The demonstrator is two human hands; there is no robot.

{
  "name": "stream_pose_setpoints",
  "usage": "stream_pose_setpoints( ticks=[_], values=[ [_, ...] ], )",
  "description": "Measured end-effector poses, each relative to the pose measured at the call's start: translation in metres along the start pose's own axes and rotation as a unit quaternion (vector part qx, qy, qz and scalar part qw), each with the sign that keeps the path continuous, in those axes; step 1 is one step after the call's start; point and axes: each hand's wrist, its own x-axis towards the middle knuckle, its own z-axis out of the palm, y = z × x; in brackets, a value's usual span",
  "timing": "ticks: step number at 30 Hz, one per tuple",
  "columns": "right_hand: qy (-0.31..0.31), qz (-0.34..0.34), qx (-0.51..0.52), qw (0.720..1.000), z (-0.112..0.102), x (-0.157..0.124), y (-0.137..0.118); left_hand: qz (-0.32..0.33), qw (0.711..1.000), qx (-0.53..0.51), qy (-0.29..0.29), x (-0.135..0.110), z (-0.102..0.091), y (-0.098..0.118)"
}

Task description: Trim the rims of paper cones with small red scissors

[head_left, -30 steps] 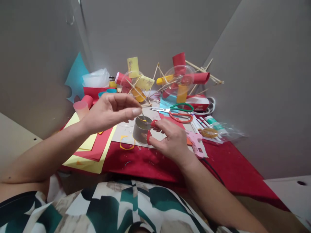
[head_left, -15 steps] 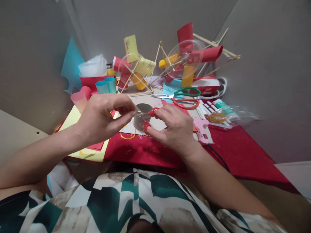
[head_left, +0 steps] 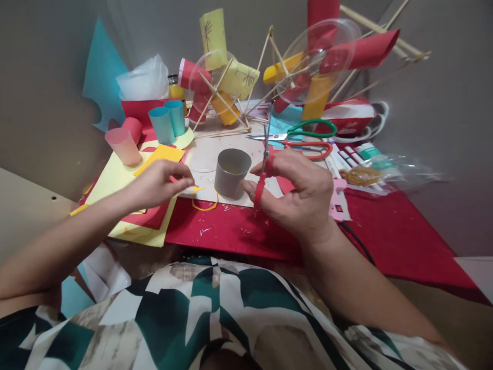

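Observation:
My right hand (head_left: 302, 192) grips small red-handled scissors (head_left: 263, 174), blades pointing up and away, just right of a grey paper cylinder (head_left: 231, 172) that stands on a pale board (head_left: 215, 154). My left hand (head_left: 157, 184) rests low on the stacked yellow and red paper sheets (head_left: 131, 216), fingers pinched together near a small yellow paper scrap (head_left: 198, 189). What the pinch holds is too small to make out. A thin yellow paper strip (head_left: 204, 206) lies curled in front of the cylinder.
Two stick-and-paper windmill models (head_left: 223, 77) (head_left: 319, 61) stand at the back. Green and orange scissors (head_left: 304, 136), blue paper tubes (head_left: 167, 121), pink tubes (head_left: 123, 144), a pink glue gun (head_left: 339, 198), glue tubes and a plastic bag crowd the red cloth (head_left: 385, 236). Grey walls close in on all sides.
My left hand dropped from above the cylinder down and left onto the paper sheets. My right hand turned the red scissors upright. The view tilted closer to the table.

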Motion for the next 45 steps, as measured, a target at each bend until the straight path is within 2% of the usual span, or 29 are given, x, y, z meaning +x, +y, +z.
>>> stream_pose_setpoints(
  ticks=[2,4,7,10,12,15,17,19,20,21,22,25,27,30,31,33,36,39,42,45],
  values=[
    [-0.014,0.009,0.011,1.000,0.002,0.000,0.000,0.039,0.993,0.110,-0.027,0.001,0.022,-0.018],
    [-0.023,0.015,0.019,0.999,0.003,0.001,0.001,0.090,0.986,0.128,-0.053,0.001,0.042,-0.028],
    [-0.019,0.020,0.038,0.999,0.001,0.002,0.001,0.145,0.980,0.119,-0.069,-0.005,0.063,-0.028],
    [-0.017,0.045,0.064,0.997,-0.003,0.002,0.002,0.157,0.976,0.127,-0.085,-0.017,0.069,-0.021],
    [-0.003,0.067,0.082,0.994,-0.005,0.001,0.002,0.134,0.978,0.126,-0.099,-0.028,0.065,-0.019],
    [0.012,0.102,0.121,0.987,-0.007,-0.001,0.001,0.064,0.981,0.109,-0.147,-0.048,0.047,-0.016],
    [0.015,0.131,0.148,0.980,-0.007,-0.001,0.000,0.006,0.970,0.071,-0.232,-0.065,0.029,-0.012],
    [0.014,0.165,0.174,0.971,-0.007,-0.002,-0.001,-0.089,0.929,0.000,-0.360,-0.082,0.010,-0.003],
    [0.011,0.182,0.193,0.964,-0.007,-0.002,-0.002,-0.108,0.911,-0.028,-0.397,-0.089,0.002,0.002],
    [0.002,0.198,0.215,0.956,-0.007,-0.002,-0.002,-0.111,0.914,-0.034,-0.389,-0.094,-0.006,0.006],
    [-0.011,0.212,0.237,0.948,-0.008,-0.002,-0.003,-0.108,0.931,-0.033,-0.347,-0.097,-0.012,0.010],
    [-0.083,0.229,0.285,0.927,-0.009,-0.002,-0.005,-0.069,0.985,-0.013,-0.159,-0.091,-0.022,0.019],
    [-0.166,0.215,0.307,0.912,-0.010,0.000,-0.007,-0.042,0.996,-0.051,-0.054,-0.078,-0.021,0.022],
    [-0.300,0.200,0.351,0.864,-0.008,0.002,-0.010,0.000,0.984,-0.177,0.035,-0.051,-0.010,0.029],
    [-0.330,0.207,0.369,0.844,-0.007,0.002,-0.011,0.018,0.977,-0.212,0.031,-0.042,-0.004,0.032],
    [-0.368,0.230,0.409,0.803,-0.004,-0.001,-0.013,0.068,0.960,-0.272,-0.016,-0.026,0.007,0.037],
    [-0.399,0.278,0.455,0.746,0.000,-0.006,-0.015,0.108,0.944,-0.308,-0.052,-0.010,0.021,0.040],
    [-0.412,0.333,0.500,0.685,0.000,-0.011,-0.019,0.115,0.928,-0.349,-0.069,-0.005,0.027,0.039],
    [-0.403,0.367,0.563,0.621,0.001,-0.019,-0.026,0.090,0.912,-0.387,-0.098,-0.005,0.029,0.040],
    [-0.381,0.369,0.646,0.549,0.006,-0.030,-0.035,0.092,0.911,-0.388,-0.105,-0.007,0.030,0.046]
  ],
)
